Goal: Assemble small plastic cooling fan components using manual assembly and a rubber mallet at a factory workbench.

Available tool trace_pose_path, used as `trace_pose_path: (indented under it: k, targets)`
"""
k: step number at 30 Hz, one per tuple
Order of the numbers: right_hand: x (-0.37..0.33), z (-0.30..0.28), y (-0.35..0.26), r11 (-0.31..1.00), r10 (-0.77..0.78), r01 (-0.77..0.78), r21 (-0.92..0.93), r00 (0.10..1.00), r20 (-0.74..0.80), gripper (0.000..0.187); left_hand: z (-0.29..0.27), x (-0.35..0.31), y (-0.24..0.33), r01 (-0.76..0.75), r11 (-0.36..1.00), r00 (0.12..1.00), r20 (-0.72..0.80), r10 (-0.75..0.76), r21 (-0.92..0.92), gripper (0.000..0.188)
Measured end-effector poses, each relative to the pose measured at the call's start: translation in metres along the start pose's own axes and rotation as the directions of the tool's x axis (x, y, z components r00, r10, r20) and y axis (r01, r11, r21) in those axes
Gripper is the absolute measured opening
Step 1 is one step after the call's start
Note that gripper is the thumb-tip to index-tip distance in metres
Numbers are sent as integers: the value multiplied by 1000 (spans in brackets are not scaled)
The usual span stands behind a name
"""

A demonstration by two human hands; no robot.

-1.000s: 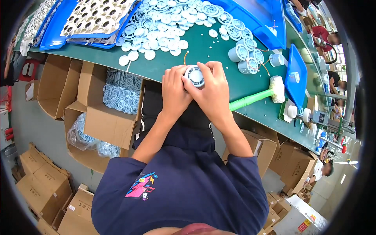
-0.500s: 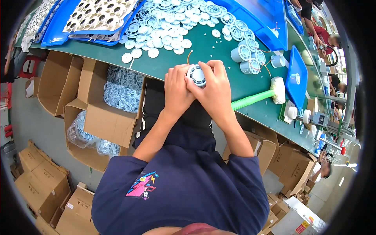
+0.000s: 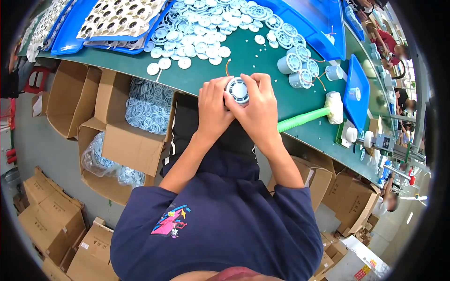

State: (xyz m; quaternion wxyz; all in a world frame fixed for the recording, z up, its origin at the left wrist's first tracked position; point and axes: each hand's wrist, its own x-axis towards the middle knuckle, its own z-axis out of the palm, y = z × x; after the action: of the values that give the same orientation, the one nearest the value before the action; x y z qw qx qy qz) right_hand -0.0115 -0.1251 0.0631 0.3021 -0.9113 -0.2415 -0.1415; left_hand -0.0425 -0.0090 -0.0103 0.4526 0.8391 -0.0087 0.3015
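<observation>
Between both hands, just past the near edge of the green table, is a round light-blue plastic housing with a paler disc in its slotted top. My left hand wraps its left side. My right hand closes round the right side, its thumb lying by the near rim. An orange wire sticks up behind the housing. The housing's underside is hidden by my fingers. To the right lies a mallet with a green handle and a pale, wrapped head.
Loose light-blue discs and rings pile at the back. Several wired cup-shaped housings stand at the right, near blue trays. Egg-carton trays are stacked back left. Cardboard boxes of blue rings sit below the table's left edge.
Both hands still hold the housing in nearly the same place. My right thumb has drawn slightly back from the disc toward the rim, and more of the top shows.
</observation>
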Motion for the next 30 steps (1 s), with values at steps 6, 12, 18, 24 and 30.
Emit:
trace_pose_path:
  k: [6, 12, 18, 24, 30]
  targets:
    - [2, -6, -2, 996, 56, -61, 67, 996, 71, 49, 0, 0, -2, 1, 1000, 1000, 5, -1, 9, 56]
    - [0, -4, -2, 999, 40, -42, 31, 997, 62, 49, 2, -2, -1, 18, 1000, 1000, -3, -18, -3, 58]
    - [-3, -4, -4, 999, 48, -48, -6, 998, 40, 49, -3, -1, 4, -47, 996, 999, -30, 44, -81, 63]
    - [-25, -57, 56, 933, 259, -333, -140, 886, -384, 43, -16, -4, 12, 63, 987, 996, 64, -54, -150, 65]
    - [-82, -103, 184, 588, 666, -804, -86, 542, -512, 100, -21, 21, 7, 35, 981, 972, 233, 11, -192, 62]
